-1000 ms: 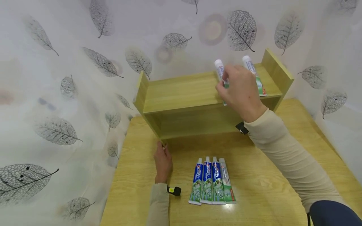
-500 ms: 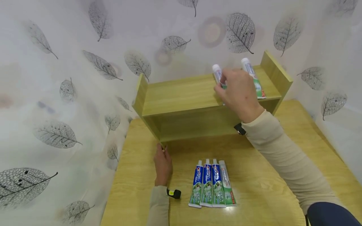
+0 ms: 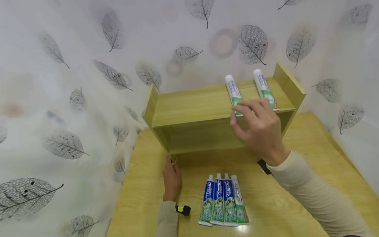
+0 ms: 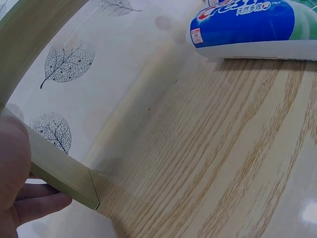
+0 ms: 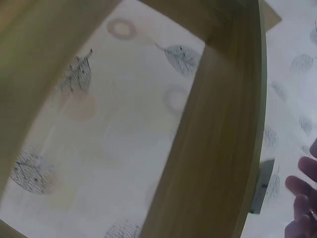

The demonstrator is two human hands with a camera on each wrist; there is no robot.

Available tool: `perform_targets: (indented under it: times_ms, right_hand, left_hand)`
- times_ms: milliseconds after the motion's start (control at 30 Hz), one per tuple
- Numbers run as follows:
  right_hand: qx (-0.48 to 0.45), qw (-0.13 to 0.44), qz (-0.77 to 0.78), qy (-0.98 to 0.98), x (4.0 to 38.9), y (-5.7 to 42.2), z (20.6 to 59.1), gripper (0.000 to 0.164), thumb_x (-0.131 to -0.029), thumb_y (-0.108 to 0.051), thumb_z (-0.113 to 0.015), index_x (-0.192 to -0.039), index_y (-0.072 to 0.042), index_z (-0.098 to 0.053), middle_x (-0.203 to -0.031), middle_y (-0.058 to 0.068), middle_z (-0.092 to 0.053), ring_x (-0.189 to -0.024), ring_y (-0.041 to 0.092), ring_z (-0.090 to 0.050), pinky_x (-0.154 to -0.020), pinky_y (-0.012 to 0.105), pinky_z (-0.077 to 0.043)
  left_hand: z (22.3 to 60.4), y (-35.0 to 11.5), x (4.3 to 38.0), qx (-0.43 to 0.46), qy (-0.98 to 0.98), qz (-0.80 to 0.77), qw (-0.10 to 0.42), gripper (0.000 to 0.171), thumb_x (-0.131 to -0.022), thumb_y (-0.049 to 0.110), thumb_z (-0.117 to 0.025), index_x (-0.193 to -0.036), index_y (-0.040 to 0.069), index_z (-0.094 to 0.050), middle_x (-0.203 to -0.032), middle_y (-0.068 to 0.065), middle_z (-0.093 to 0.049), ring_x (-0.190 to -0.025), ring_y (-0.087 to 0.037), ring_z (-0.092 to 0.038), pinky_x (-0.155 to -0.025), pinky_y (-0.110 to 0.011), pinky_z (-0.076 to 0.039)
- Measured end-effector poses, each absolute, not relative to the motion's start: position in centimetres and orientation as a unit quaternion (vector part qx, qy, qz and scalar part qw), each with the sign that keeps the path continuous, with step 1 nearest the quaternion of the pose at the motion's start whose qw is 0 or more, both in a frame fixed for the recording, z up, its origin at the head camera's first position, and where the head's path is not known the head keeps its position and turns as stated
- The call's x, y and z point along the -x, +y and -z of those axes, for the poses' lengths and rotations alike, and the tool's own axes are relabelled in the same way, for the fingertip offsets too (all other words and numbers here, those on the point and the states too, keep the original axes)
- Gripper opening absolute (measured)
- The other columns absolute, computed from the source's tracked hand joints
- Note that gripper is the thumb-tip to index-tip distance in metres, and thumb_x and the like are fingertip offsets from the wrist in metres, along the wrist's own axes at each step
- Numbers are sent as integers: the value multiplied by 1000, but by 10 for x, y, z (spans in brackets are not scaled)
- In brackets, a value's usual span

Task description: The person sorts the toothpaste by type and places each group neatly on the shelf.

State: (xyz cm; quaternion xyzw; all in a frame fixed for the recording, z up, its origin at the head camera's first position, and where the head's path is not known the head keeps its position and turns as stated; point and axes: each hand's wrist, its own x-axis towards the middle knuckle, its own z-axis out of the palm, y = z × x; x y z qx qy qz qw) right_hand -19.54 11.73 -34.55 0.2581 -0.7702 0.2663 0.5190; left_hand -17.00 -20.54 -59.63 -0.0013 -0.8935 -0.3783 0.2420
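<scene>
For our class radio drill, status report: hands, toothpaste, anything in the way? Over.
Left hand gripping wooden shelf; right hand near its front, holding nothing. Two toothpaste tubes on top, four more tubes on the table. No obstruction seen.

Pale leaf-printed walls [image 3: 183, 29] flank and back a glossy wood-grain table [image 3: 273, 204].

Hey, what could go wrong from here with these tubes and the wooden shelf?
The right hand is close to the left of the two upper tubes, whose flat end pokes past the front edge of the wooden shelf; a brush might knock it off. The left hand grips the shelf's side panel, so a tug could shift everything on top.
</scene>
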Motion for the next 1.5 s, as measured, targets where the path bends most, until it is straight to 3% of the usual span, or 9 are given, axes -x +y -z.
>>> perform_targets:
  times_ms: [133, 300, 500, 600, 900, 1300, 1500]
  right_hand:
    - [-299, 527, -263, -751, 176, 118, 381, 26, -100, -17, -64, -90, 2, -79, -87, 17, -78, -75, 36, -64, -62, 47, -54]
    - [-289, 457, -257, -801, 158, 125, 441, 29, -102, -20, -60, -88, -2, -77, -83, 12, -77, -74, 29, -65, -62, 42, -56]
    - [-256, 361, -260, -858, 144, 130, 506, 7, -88, -10, -72, -91, -6, -77, -86, 6, -77, -79, 22, -68, -66, 36, -60]
    - [-255, 343, -258, -867, 138, 129, 525, 12, -80, -6, -81, -91, -7, -77, -85, 5, -77, -76, 18, -70, -64, 30, -60]
    - [-239, 260, -283, -892, 117, 126, 557, 22, -76, -9, -95, -88, -11, -76, -80, 2, -74, -60, 5, -62, -54, 13, -46]
    - [-233, 219, -279, -906, 87, 113, 583, 30, -68, -8, -92, -79, -21, -67, -82, -13, -59, -70, -11, -43, -57, 11, -42]
    - [-207, 187, -268, -922, 75, 112, 593, 28, -70, -15, -93, -80, -23, -68, -80, -16, -55, -70, -9, -42, -58, 18, -43]
  left_hand:
    - [598, -205, 167, -3, -895, 376, 239, 9, -116, 11, -51, -114, 4, -56, -77, -7, -57, -61, -10, -46, -54, -27, -40]
    - [600, -205, 163, -9, -897, 377, 229, 7, -116, 10, -52, -117, 5, -56, -79, -8, -60, -60, -8, -47, -53, -26, -41]
    - [600, -206, 161, -15, -896, 384, 223, 10, -117, 12, -51, -118, 4, -57, -82, -9, -62, -62, -9, -49, -55, -26, -43]
    - [599, -205, 163, -18, -896, 383, 225, 8, -116, 10, -52, -116, 4, -57, -83, -10, -62, -63, -10, -49, -55, -26, -43]
    - [598, -205, 169, -17, -898, 368, 241, 4, -115, 7, -53, -114, 3, -56, -78, -7, -58, -61, -9, -45, -54, -26, -39]
    - [600, -207, 169, -2, -892, 369, 260, 6, -114, 6, -54, -112, 2, -57, -77, -7, -58, -60, -7, -44, -53, -25, -39]
    - [600, -206, 167, 0, -892, 375, 253, 3, -114, 5, -55, -114, 3, -57, -79, -8, -60, -60, -7, -46, -52, -24, -40]
